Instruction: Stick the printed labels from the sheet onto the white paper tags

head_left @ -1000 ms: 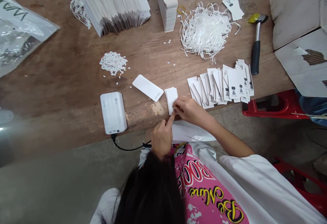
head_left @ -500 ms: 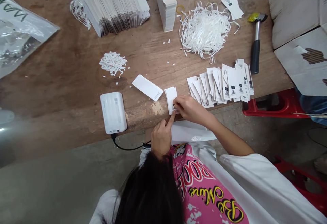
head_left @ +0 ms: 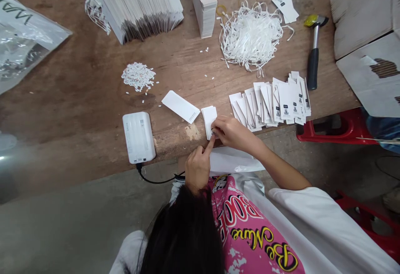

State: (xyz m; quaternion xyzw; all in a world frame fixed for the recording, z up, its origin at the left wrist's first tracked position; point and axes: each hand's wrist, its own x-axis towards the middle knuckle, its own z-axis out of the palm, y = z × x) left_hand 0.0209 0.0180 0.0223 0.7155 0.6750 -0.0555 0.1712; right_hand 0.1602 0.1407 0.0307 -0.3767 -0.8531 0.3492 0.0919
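A small stack of white cards (head_left: pixel 208 120) lies at the table's near edge. My right hand (head_left: pixel 233 133) reaches over its lower right corner, thumb and fingers pinched together at the card surface. Whatever the pinch holds is too small to name. From below, my left hand (head_left: pixel 198 165) points its index finger to the stack's bottom edge, meeting the right fingertips. Its other fingers are curled, and their inner side is hidden. Left of the stack lie white printed cards (head_left: pixel 180 106); on the right spreads a row of overlapping tags (head_left: pixel 270 104).
Small white pieces (head_left: pixel 138 76) form a pile. White strings (head_left: pixel 251 36) are heaped farther back, near a hammer (head_left: pixel 313 53). A white power bank (head_left: pixel 139 137) has a black cable. Behind stand strung tags (head_left: pixel 143 9) and a card block (head_left: pixel 204 9). A cardboard box (head_left: pixel 371 74) is right.
The view has shifted very slightly. Both hands stay at the card stack, with only a tiny movement of the right fingertips.
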